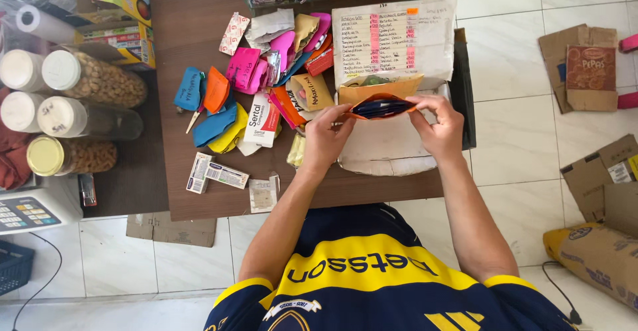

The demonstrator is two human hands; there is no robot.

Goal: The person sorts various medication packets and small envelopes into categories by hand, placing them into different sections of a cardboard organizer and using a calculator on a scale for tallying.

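Left hand (327, 133) and right hand (440, 123) each pinch one end of an orange pouch (381, 107), fingers closed on its rim, mouth spread open over a white box (389, 153) on the brown table (193, 12). Dark items inside, possibly cards or packets. Beyond: tan envelope (380, 87), handwritten list sheet (393, 38); left, a heap of coloured pouches (256, 82), then jars (93, 78).

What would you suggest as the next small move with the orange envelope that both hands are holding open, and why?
Probably slide the right hand fingers into the orange envelope while the left hand keeps gripping its edge: its mouth is spread open over the white box, with dark contents showing inside.
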